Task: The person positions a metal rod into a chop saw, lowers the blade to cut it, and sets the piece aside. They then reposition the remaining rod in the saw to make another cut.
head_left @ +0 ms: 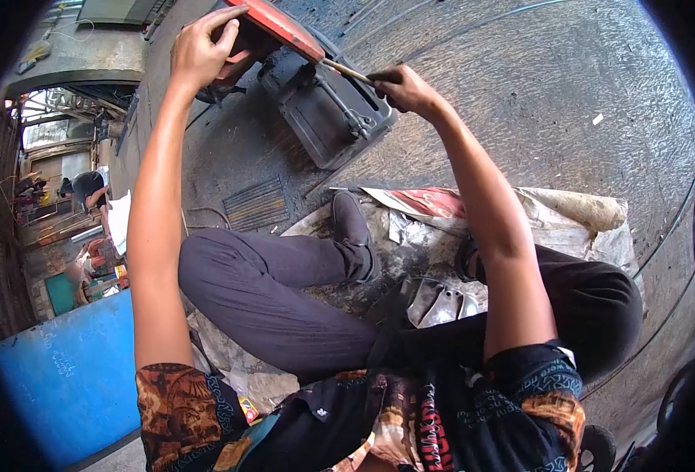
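the left hand [200, 49] is gripping the upper edge of a red metal panel [284, 27] at the top of the view, fingers curling closed over it. the right hand [407, 88] is clenching tight round a thin tool [346, 70], whose tip is touching the panel's lower edge. a dark grey casing [328, 118] is lying just beneath the panel on the rough floor [536, 102], beyond the person's legs [269, 291].

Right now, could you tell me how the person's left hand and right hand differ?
The left hand grips the end of the red panel, fingers curled over it; the right hand is closed around a thin tool. The left hand sits higher in view; the right hand sits lower, above the dark casing. Both are bare.
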Demonstrator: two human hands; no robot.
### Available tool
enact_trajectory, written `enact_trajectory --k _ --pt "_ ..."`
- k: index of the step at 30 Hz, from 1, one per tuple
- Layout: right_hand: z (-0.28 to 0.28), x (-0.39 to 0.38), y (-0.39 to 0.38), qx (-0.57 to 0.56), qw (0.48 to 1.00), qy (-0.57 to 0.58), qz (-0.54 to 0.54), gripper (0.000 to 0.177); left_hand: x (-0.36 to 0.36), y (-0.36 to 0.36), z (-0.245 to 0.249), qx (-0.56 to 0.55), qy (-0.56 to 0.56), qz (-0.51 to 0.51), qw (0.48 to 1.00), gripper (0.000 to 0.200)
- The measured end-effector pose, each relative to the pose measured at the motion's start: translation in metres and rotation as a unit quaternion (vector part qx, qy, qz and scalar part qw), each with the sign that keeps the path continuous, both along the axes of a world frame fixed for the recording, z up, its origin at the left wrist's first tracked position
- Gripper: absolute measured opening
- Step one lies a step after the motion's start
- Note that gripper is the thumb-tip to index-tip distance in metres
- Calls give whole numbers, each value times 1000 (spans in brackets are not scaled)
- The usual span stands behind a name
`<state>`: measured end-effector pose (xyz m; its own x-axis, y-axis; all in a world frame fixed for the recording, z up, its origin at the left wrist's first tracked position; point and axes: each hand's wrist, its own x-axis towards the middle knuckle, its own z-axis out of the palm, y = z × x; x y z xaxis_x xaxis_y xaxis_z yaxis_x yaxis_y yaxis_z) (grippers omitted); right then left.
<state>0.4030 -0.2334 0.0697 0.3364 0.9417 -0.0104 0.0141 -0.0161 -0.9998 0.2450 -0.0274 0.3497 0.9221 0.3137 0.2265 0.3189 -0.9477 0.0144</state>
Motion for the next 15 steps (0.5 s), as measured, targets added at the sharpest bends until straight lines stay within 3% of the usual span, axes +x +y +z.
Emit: enact_trajectory --k 2,4,7,9,13,15 --pt "18 3 -12 -55 991 122 20 24 0 3 -2 -7 8 23 1000 29" --pt "17 5 -18 -65 987 143 22 22 0 7 -4 10 -39 -65 997 29" --pt "3 14 -26 -90 983 153 50 24 -1 -3 0 8 -3 10 1000 29" --pt "-5 16 -31 -75 970 218 72 19 -1 -2 -2 6 -9 6 1000 29" --pt "-6 16 -35 -45 960 271 46 24 -2 10 -7 -17 -37 -30 999 29" --pt "-8 24 -37 -41 958 270 86 22 -3 11 -8 -13 -36 -25 999 29"
